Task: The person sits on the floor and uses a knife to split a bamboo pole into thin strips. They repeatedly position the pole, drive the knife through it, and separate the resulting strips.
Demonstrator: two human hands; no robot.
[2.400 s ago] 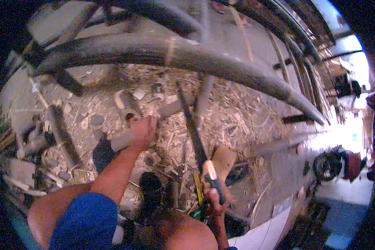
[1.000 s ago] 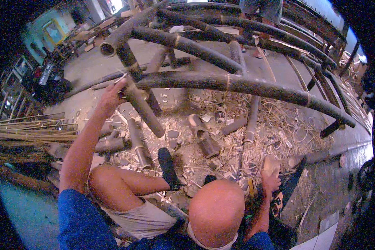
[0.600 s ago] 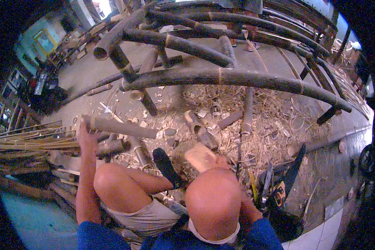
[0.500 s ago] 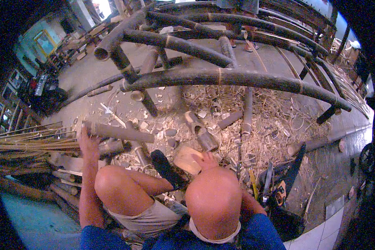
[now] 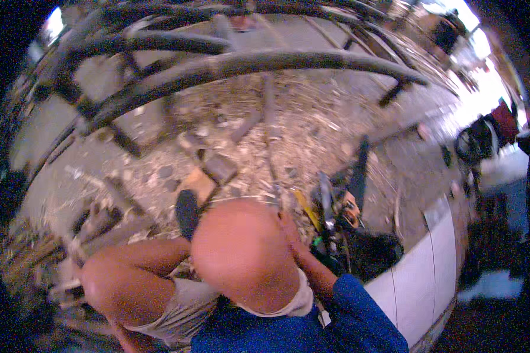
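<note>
My right hand is beside my right knee, close to a yellow-handled tool. It is blurred, and its fingers are too smeared to show a grip. By my left knee, my left hand is mostly hidden and blurred, near a cut bamboo piece. A pale wooden block lies in front of my dark-clad foot. Touching or very near the block is a short bamboo tube with a notched opening.
A large curved bamboo frame spans the far side. Wood chips cover the floor. At the right lie a saw with an orange handle, other tools and a black container. White tiles edge the right side.
The view has swung to the right. My right hand has left the wooden block and moved right, beside my knee. My left hand has drawn back from the bamboo piece toward my left knee.
</note>
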